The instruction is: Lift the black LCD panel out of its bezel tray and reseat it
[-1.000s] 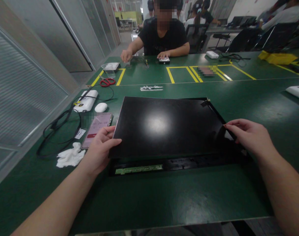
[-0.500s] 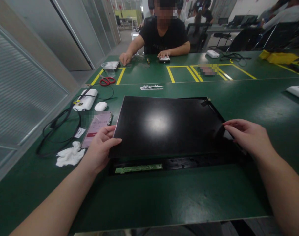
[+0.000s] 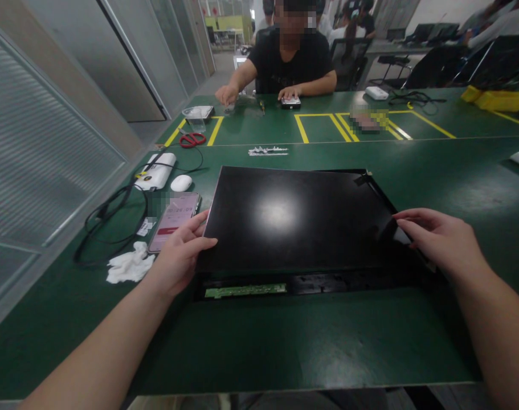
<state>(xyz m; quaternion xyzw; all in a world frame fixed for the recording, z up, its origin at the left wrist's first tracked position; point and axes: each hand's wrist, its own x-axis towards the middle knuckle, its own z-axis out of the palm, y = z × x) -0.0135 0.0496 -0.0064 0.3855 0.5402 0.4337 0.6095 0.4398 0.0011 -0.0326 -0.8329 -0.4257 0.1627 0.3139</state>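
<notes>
Now | left grip (image 3: 180, 256): holding glossy, flat black panel (image 3: 280, 228) | right grip (image 3: 442, 236): pinching its edge

Green table (image 3: 310, 341) lies open before the black frame (image 3: 327, 282); at left, phone (image 3: 176, 212) and apparently crumpled tissue (image 3: 131, 264) obstruct

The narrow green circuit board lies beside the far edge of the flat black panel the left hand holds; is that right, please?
Not the far edge: in the head view, the narrow green circuit board lies beside the near edge of the flat black panel the left hand holds.
</notes>
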